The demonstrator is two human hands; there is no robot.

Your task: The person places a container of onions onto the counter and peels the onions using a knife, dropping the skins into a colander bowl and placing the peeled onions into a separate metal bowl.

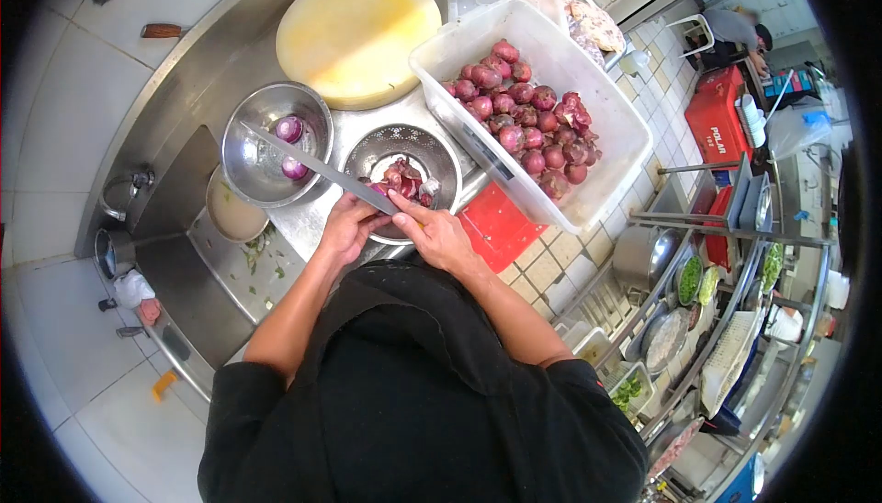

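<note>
My right hand [434,235] is closed around the handle of a long knife [317,169]. Its blade points up and left across the rim of a steel bowl [241,179]. Close under the blade's handle end is my left hand [345,230], fingers curled together and almost touching my right hand; what they hold is hidden. Both hands are at the near edge of a perforated steel colander [445,156], where dark red onion skins [402,177] lie. Two peeled purple onions [289,128] are in the steel bowl.
A white plastic bin [606,140] of unpeeled red onions [542,122] stands right of the colander, near a red board [501,227]. Behind is a thick round yellowish cutting board [358,34]. A sink basin [207,287] lies left; metal racks [726,227] and another person [735,30] are right.
</note>
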